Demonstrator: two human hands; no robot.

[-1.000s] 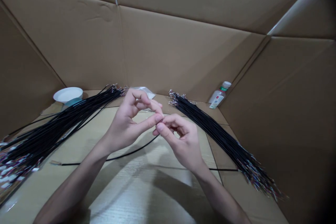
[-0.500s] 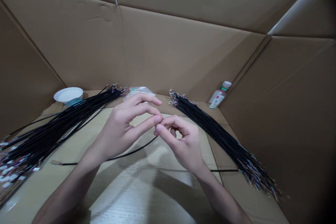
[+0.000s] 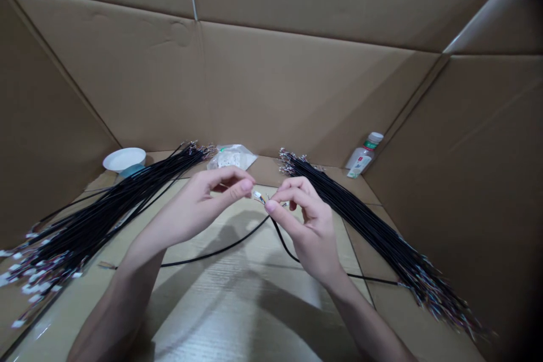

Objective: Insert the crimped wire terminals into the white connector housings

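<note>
My right hand [image 3: 307, 220] pinches the wire ends of black cables between thumb and fingers, above the middle of the table. A small white connector [image 3: 257, 196] on thin coloured wires sticks out to the left of these fingertips. From the pinch one black cable [image 3: 220, 250] curves down to the left, and another black cable [image 3: 280, 236] drops behind my right wrist. My left hand [image 3: 203, 203] has its thumb and fingertips pressed together beside the connector. Whatever those fingers hold, if anything, is too small to make out.
A large bundle of black cables with white connectors [image 3: 110, 209] lies at left, a second cable bundle [image 3: 352, 220] at right. Behind stand a white bowl [image 3: 124, 158], a clear plastic bag [image 3: 233, 156] and a bottle [image 3: 365, 155]. Cardboard walls [image 3: 314, 90] surround the table.
My hands were touching at the fingertips; now they are slightly apart, and the white connector and coloured wires show between them. The view has shifted a little.
</note>
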